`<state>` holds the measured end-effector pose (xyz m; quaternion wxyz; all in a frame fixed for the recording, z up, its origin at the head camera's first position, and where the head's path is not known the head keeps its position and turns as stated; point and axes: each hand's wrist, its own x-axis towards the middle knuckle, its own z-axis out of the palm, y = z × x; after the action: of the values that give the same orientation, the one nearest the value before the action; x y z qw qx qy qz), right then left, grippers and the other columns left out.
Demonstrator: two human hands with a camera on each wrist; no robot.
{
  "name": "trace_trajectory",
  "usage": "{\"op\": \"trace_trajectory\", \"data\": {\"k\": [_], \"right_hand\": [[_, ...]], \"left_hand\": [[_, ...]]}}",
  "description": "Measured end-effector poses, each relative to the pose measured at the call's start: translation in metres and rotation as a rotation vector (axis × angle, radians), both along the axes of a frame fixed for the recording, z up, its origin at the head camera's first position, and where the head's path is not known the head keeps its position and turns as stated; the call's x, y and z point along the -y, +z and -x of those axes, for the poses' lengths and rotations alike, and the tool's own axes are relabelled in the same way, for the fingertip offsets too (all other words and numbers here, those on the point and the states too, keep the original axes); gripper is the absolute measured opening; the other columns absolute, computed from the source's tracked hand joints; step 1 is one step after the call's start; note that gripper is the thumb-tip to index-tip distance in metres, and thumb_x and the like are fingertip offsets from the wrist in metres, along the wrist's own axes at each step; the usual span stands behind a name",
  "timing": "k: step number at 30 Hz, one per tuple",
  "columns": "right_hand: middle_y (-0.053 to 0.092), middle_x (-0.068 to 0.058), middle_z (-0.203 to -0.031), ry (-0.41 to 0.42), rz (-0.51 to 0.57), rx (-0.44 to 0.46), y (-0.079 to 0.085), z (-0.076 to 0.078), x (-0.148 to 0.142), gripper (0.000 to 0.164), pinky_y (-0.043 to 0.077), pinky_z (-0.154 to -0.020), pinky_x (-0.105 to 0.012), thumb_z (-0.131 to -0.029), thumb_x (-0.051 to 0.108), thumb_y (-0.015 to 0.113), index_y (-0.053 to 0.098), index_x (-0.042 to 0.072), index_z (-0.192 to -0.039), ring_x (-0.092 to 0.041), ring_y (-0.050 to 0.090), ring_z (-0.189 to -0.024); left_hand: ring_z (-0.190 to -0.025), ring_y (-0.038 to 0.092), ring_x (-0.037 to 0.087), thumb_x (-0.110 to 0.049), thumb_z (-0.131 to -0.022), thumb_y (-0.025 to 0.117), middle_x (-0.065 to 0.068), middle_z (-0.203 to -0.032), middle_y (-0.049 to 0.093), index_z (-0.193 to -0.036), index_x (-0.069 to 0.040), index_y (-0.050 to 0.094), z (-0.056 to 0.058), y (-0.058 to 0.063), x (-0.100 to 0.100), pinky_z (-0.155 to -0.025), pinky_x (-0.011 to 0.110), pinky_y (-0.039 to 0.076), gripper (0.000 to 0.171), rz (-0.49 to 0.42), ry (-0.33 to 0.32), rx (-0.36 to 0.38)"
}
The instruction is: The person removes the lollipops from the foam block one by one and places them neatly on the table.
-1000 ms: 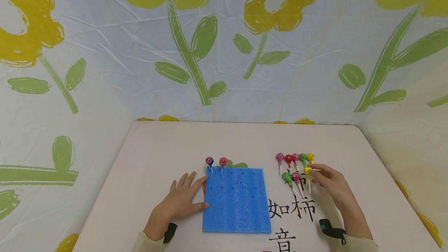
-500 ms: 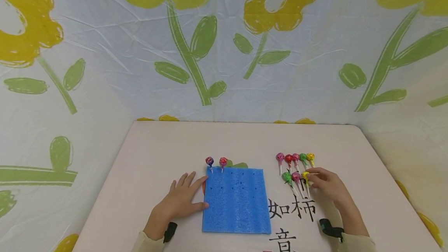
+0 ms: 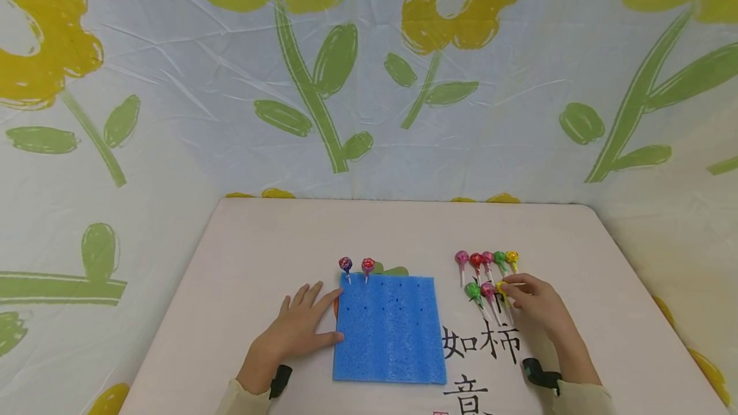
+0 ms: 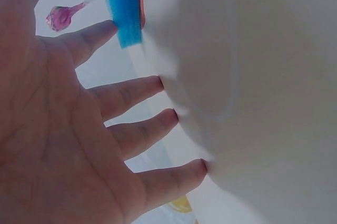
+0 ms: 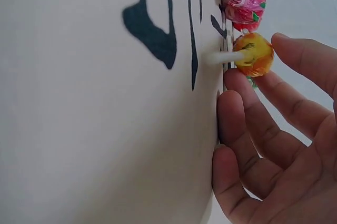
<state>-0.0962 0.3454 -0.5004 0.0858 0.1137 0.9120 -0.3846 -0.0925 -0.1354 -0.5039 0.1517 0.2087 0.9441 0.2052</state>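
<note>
A blue foam board (image 3: 389, 338) with small holes lies on the table; two lollipops, a purple one (image 3: 345, 264) and a red one (image 3: 368, 266), stand at its far left edge. My left hand (image 3: 302, 325) rests spread at the board's left side, index finger and thumb touching its edge; the wrist view shows the other fingertips on the tabletop. With thumb and fingers, my right hand (image 3: 539, 303) pinches a yellow lollipop (image 5: 254, 55) by its candy head, low over the table. Right beside it lie a pink lollipop (image 3: 488, 290) and a green one (image 3: 473, 291).
Behind these, a row of several lollipops (image 3: 487, 259) in pink, red, green and yellow lies on the table (image 3: 277, 235). Black written characters (image 3: 481, 342) mark the tabletop right of the board. A flower-printed cloth (image 3: 230, 69) surrounds the table.
My right hand has moved slightly left, bringing the yellow lollipop closer to the pink one in the front row. The left hand and the board have stayed put.
</note>
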Motion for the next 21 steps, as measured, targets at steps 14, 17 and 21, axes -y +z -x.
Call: {"op": "trace_trajectory", "data": {"k": [14,17,21], "right_hand": [[0.062,-0.027,-0.122,-0.018,0.002,0.004,0.006,-0.005,0.003,0.055,0.048,-0.073,-0.035,-0.103,0.045,0.054,0.055,0.001,-0.135,-0.028,0.064,-0.092],[0.061,-0.028,-0.121,-0.032,0.002,-0.029,0.010,-0.008,0.005,0.056,0.049,-0.070,-0.034,-0.102,0.046,0.054,0.055,0.001,-0.135,-0.029,0.064,-0.092],[0.059,-0.028,-0.124,-0.044,-0.005,-0.081,0.017,-0.009,0.011,0.055,0.052,-0.073,-0.037,-0.102,0.047,0.053,0.056,0.004,-0.136,-0.033,0.062,-0.097]], "left_hand": [[-0.144,0.021,0.050,-0.063,-0.087,0.067,0.021,-0.159,0.028,-0.155,-0.024,0.038,0.000,0.001,0.000,-0.106,0.076,0.018,0.084,0.006,0.003,0.005],[-0.144,0.021,0.050,-0.063,-0.086,0.067,0.021,-0.159,0.028,-0.155,-0.023,0.038,0.000,0.001,0.000,-0.105,0.076,0.018,0.084,0.006,0.003,0.005],[-0.144,0.021,0.049,-0.062,-0.086,0.068,0.021,-0.159,0.029,-0.155,-0.023,0.038,-0.001,0.002,-0.001,-0.106,0.076,0.017,0.084,0.001,0.007,0.008]]}}
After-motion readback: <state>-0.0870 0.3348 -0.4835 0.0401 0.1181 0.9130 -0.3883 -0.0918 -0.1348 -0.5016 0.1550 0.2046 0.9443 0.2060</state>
